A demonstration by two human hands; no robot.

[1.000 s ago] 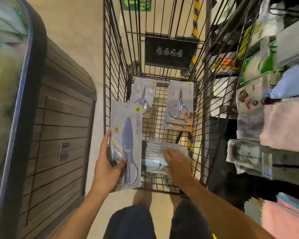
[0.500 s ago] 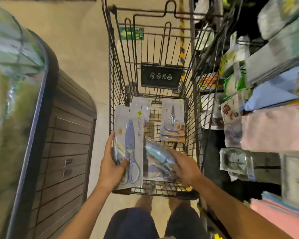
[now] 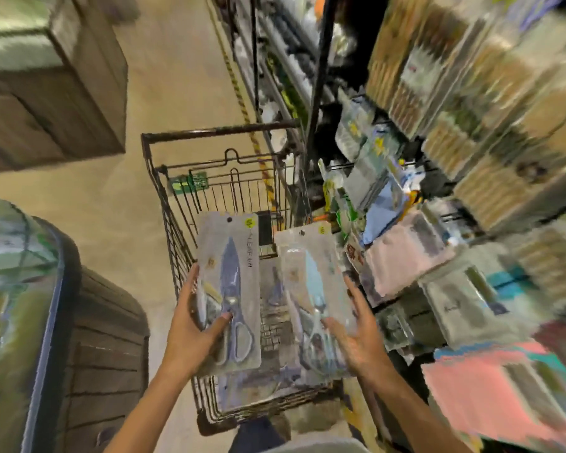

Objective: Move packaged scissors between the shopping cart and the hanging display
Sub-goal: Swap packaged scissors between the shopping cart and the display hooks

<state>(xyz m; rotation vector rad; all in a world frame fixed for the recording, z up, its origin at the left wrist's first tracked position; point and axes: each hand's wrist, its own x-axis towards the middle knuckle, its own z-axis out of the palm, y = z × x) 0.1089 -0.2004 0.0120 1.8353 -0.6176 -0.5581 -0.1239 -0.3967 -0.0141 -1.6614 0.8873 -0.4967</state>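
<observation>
A black wire shopping cart stands on a tan floor, close against the hanging display on its right. More packaged scissors lie blurred on the cart's wire bottom. The display carries crowded packets, with folded pink cloths lower down, much of it smeared by motion.

the right hand, a second ago flat on a pack on the cart floor, now holds the light-blue scissors pack raised upright beside the left hand's pack, both above the cart.
</observation>
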